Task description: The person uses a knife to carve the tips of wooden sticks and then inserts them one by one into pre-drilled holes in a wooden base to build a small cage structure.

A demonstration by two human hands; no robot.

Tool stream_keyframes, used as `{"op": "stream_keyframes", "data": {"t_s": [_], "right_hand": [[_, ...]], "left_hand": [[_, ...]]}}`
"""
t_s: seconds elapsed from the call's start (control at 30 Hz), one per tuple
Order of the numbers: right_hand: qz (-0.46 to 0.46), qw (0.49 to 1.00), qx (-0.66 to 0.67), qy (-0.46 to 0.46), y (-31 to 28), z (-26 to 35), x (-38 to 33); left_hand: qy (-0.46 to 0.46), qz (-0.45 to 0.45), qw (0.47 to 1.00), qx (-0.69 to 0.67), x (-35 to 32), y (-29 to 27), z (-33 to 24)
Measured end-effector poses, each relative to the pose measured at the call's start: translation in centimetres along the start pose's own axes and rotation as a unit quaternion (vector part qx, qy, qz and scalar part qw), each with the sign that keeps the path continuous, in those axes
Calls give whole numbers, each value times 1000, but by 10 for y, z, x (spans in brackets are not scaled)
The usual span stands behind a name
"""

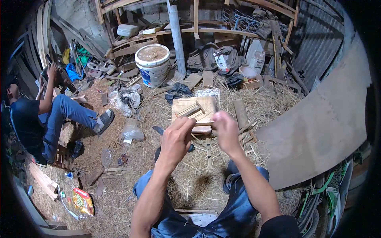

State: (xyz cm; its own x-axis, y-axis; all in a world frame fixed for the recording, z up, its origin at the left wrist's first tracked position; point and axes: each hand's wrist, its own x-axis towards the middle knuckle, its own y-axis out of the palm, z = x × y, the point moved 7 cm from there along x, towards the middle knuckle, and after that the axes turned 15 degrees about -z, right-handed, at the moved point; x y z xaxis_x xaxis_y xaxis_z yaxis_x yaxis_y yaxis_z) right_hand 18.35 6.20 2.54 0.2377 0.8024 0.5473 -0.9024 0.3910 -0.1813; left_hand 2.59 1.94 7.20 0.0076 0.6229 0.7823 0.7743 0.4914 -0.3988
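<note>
My left hand (176, 139) is closed, fingers curled at the near left edge of a pale wooden block (180, 104). A small slatted wooden piece (190, 110) runs up from its fingertips over the block and seems pinched in them; the grip itself is hidden. My right hand (225, 130), slightly blurred, is closed in a fist at the block's right edge. A thin dark tool (215, 104) sticks up from it, too smeared to name. Left of my left hand a dark blade-like thing (158, 129) shows on the straw.
Beyond stands a white bucket (152, 67) of brownish stuff. To the left sits a person (29, 119) in jeans, arms raised. A large board (317, 127) leans at the right, above a green and black bicycle-like frame (327, 186). Straw, wood scraps and plastic bags litter the ground.
</note>
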Motion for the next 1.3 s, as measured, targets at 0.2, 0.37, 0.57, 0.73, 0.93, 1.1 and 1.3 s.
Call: {"op": "stream_keyframes", "data": {"t_s": [0.2,0.37,0.57,0.73,0.93,1.1,1.3], "right_hand": [[-32,993,44,107,-7,-7,7],[31,997,30,70,5,-3,-4],[-17,999,-8,30,-5,-3,3],[-4,979,101,174,-4,-23,4],[9,985,76,154,2,-22,-3],[-44,925,241,290,-6,-14,2],[-13,974,157,164,-11,-13,11]], "left_hand": [[3,-10,1000,-8,1,0,1],[6,6,1000,25,-1,5,8],[50,-10,998,46,1,5,-6],[77,-23,996,50,1,4,0],[87,-8,994,72,1,5,-5],[79,-3,995,54,-1,7,-5],[-183,128,975,-23,-11,22,15]]}}
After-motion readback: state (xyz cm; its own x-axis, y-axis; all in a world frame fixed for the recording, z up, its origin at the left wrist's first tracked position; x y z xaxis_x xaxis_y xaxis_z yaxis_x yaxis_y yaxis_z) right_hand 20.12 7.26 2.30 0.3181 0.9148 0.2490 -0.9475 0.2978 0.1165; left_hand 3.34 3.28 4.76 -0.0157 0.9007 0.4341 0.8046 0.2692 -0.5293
